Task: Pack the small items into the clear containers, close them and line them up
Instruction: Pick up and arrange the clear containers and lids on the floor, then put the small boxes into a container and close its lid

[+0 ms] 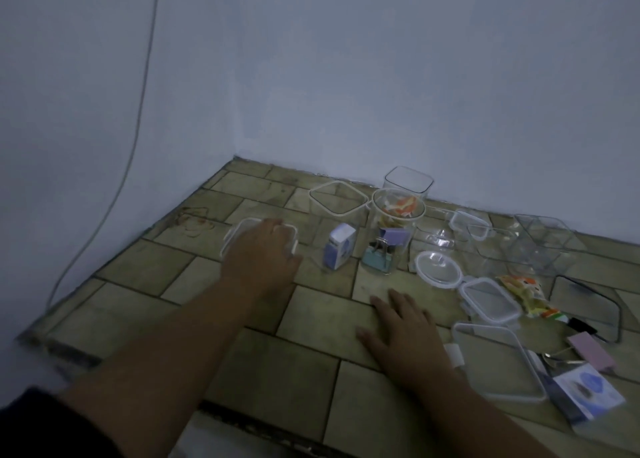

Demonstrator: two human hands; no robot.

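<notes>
My left hand (263, 249) lies on top of a low clear container with a white-rimmed lid (232, 239) at the left, fingers spread over the lid. My right hand (398, 326) rests flat on the tiled surface, holding nothing. A tall square clear container (337, 203) without a lid holds a small purple-and-white box (340, 246). Beside it an uncovered round clear jar (398, 203) holds binder clips (379, 253) and orange-white packets. An empty square container (408, 180) stands behind them. Loose lids lie to the right: a round lid (438, 270), a square lid (490, 300) and a large lid (498, 364).
A clear divided organizer (543, 243) and a small lid (467, 223) sit at the back right. Snack packets (523, 291), a black-rimmed lid (585, 305), a pink item (592, 352) and a printed box (588, 395) lie at the right. Walls meet behind; a cable (138, 111) hangs at left.
</notes>
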